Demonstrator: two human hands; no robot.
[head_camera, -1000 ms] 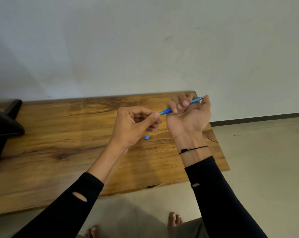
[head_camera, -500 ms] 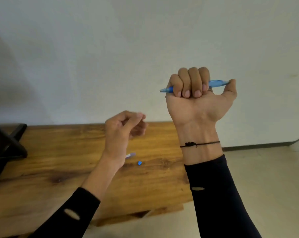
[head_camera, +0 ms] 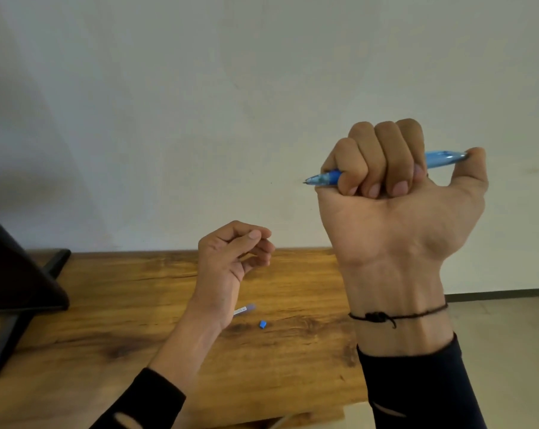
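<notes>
My right hand (head_camera: 398, 218) is raised in front of the wall and grips a blue pen (head_camera: 441, 158) in a fist. The pen's tip points left and my thumb rests on its rear end. My left hand (head_camera: 234, 258) hovers lower, above the wooden table (head_camera: 122, 320), with its fingers loosely curled and nothing visible in them. A small blue piece (head_camera: 263, 324) lies on the table. Beside it lies a thin pale tube (head_camera: 246, 309), partly hidden behind my left wrist.
A black stand (head_camera: 17, 283) sits on the table's left end. A plain wall rises behind the table. Pale floor (head_camera: 510, 351) lies past the table's right edge.
My right hand has lifted the pen up away from my left hand, which has let go of the pen's tip. A thin tube now lies on the table.
</notes>
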